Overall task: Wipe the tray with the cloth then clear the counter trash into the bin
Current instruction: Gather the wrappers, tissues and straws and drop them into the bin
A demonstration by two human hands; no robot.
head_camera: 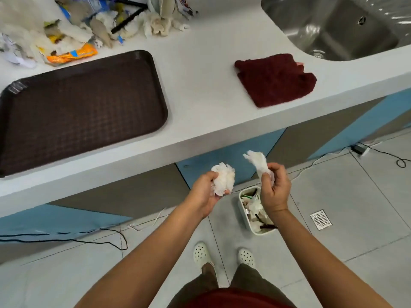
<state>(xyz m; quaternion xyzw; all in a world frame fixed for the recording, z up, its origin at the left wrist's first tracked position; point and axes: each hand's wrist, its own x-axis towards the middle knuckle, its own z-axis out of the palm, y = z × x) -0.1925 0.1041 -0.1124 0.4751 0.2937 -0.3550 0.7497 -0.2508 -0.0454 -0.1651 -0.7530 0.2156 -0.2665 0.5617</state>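
The person has bare forearms with no sleeves in view, and both the left hand (203, 192) and right hand (275, 187) are bare. A dark red top (233, 300) shows at 6 o'clock, above olive-brown trousers (251, 278). White perforated clogs (201, 253) cover both feet.

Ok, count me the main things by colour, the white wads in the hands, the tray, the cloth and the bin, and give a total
White: 3, the tissue wad in the left hand, the tissue wad in the right hand, and the bin
Brown: 1, the tray
Dark red: 1, the cloth
Total: 5
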